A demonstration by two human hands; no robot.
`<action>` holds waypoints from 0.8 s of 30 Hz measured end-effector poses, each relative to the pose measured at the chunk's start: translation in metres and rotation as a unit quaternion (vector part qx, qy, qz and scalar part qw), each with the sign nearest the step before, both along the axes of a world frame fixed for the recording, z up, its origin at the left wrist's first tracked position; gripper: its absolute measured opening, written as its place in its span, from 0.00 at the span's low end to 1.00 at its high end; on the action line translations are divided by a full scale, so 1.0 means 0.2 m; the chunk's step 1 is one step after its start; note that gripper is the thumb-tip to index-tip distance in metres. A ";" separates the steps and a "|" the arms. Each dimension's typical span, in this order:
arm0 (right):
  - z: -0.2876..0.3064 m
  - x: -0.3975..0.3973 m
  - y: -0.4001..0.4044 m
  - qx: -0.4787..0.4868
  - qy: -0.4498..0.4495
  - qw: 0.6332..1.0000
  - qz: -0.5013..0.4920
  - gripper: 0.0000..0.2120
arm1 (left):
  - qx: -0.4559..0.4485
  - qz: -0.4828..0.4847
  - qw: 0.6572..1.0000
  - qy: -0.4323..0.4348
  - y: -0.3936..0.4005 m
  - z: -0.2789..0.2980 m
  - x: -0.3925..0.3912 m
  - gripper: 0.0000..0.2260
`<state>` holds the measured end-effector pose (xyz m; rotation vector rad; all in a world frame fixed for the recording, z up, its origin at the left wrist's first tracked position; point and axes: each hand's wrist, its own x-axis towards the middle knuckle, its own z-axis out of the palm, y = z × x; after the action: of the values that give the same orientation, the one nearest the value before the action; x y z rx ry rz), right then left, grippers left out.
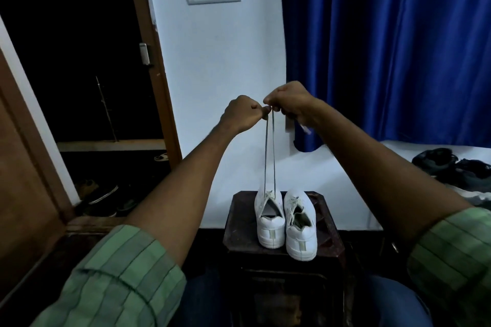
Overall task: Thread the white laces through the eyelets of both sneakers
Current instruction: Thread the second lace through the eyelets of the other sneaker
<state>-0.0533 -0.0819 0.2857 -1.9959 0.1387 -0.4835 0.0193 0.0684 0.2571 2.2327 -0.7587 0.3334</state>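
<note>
Hands are working raised above stool [239, 233]; left hand [243, 113] and right hand [289, 103] are each pinching one end of white lace [268, 154]. Lace is running taut down into left sneaker [269, 216]; right sneaker [300, 225] is standing just beside it, already laced.

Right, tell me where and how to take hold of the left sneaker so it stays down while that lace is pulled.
Grip the left sneaker around its heel, coming from above and the near side. The heel faces the person and is bare, while the lace rises taut from the front eyelets, pinched by the left hand and right hand.
</note>
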 end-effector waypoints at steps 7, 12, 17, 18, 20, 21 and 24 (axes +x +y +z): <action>0.12 -0.03 0.03 0.010 -0.126 0.992 0.017 0.05 | -0.026 0.064 0.997 -0.022 0.01 0.18 -0.08 0.26; 0.17 -0.07 0.05 0.042 -0.177 0.983 0.009 0.05 | -0.120 0.058 0.991 -0.009 0.01 0.27 -0.11 0.25; 0.20 -0.10 0.04 0.188 -0.173 0.966 0.047 0.11 | -0.222 0.027 0.975 0.002 0.00 0.30 -0.13 0.21; 0.20 -0.10 0.04 0.209 -0.165 0.962 0.064 0.11 | -0.251 0.022 0.968 0.012 0.00 0.29 -0.13 0.21; 0.19 -0.11 0.05 0.230 -0.151 0.958 0.085 0.12 | -0.316 0.000 0.947 0.051 0.00 0.30 -0.14 0.19; 0.18 -0.11 0.06 0.237 -0.147 0.956 0.091 0.13 | -0.350 -0.022 0.933 0.081 -0.01 0.30 -0.15 0.17; 0.17 -0.09 0.07 0.254 -0.151 0.951 0.096 0.13 | -0.422 -0.044 0.896 0.131 -0.03 0.29 -0.17 0.12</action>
<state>-0.0721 -0.0680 0.3188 -1.3967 -0.1137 -0.5575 -0.0141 0.0628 0.3153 1.3751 -0.4376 0.2438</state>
